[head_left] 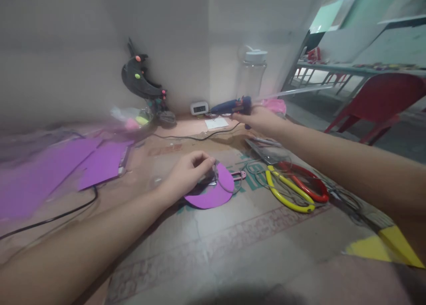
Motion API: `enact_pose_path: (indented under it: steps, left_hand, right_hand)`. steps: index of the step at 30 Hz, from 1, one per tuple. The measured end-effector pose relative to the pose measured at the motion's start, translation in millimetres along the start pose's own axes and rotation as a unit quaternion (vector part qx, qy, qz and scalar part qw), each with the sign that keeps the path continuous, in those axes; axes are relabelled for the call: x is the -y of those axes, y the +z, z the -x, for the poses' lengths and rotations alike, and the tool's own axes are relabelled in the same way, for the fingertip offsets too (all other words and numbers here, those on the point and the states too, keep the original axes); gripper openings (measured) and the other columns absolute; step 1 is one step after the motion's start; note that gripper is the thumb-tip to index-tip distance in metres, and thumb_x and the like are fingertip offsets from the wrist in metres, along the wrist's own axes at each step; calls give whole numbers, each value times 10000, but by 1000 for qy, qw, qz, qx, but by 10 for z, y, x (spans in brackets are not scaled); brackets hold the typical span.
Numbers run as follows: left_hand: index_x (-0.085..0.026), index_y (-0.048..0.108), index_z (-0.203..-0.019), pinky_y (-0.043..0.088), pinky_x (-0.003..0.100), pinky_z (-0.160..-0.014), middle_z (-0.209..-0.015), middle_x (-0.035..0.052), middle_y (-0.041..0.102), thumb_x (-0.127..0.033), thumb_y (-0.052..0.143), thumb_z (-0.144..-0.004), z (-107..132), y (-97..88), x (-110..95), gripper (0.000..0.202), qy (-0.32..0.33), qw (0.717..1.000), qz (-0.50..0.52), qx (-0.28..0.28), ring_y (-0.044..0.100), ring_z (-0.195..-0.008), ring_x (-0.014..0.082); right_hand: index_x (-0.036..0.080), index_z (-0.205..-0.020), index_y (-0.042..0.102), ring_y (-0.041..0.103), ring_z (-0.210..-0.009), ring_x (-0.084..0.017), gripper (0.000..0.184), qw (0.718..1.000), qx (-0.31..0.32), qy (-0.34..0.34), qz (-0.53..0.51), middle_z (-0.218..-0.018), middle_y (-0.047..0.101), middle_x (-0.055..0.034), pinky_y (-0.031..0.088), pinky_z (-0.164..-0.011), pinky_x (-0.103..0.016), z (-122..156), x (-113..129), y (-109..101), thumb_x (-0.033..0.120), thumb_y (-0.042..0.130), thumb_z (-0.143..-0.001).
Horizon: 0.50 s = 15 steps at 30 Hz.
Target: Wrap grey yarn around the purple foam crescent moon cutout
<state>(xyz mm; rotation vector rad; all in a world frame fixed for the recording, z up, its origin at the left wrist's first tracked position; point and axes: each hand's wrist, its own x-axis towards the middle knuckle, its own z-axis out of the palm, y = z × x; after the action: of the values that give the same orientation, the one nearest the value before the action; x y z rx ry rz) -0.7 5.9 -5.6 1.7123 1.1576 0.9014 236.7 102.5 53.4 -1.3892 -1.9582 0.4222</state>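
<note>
Now the right hand (259,119) gripped the glue gun (229,107) by the worktop's (166,130) far edge, nozzle leftward; mid-worktop, the crescent (213,198) lay closer to the left hand (188,171), on the near-edge side of its closed fingertips, seemingly pinching the cord (227,191).

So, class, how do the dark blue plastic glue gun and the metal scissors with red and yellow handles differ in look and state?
The glue gun is dark blue; the scissors have metal blades with one red and one yellow handle. The glue gun is held in the right hand; the scissors lie on the cardboard. Both point toward the picture's left.
</note>
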Motion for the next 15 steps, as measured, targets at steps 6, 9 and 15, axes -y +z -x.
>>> enact_pose_path:
  steps: [6,9,15]
  left_hand:
    - [-169,598,-774,433,241,-633,-705,-5,618,-438,585,-871,2,8,9,286,-16,1000,6,2,561,-664,128]
    - [-172,599,-775,434,238,-611,-708,-1,621,-442,579,-869,0,11,12,287,-21,1000,8,3,566,-658,129]
    - [-171,608,-756,430,234,-611,-693,-5,613,-415,574,-867,-12,9,10,270,-8,1000,5,4,565,-643,122]
  right_hand:
    - [103,-1111,659,637,-905,-196,320,998,22,46,23,-1065,714,-117,500,-863,-335,-589,-401,305,274,646,-840]
    - [120,-1160,632,644,-937,-199,331,998,15,50,33,-1097,710,-117,502,-871,-335,-694,-530,419,255,617,-858]
    - [118,-1179,618,647,-1012,-246,402,994,18,68,87,-1135,699,-146,482,-919,-363,-730,-622,382,311,680,-832]
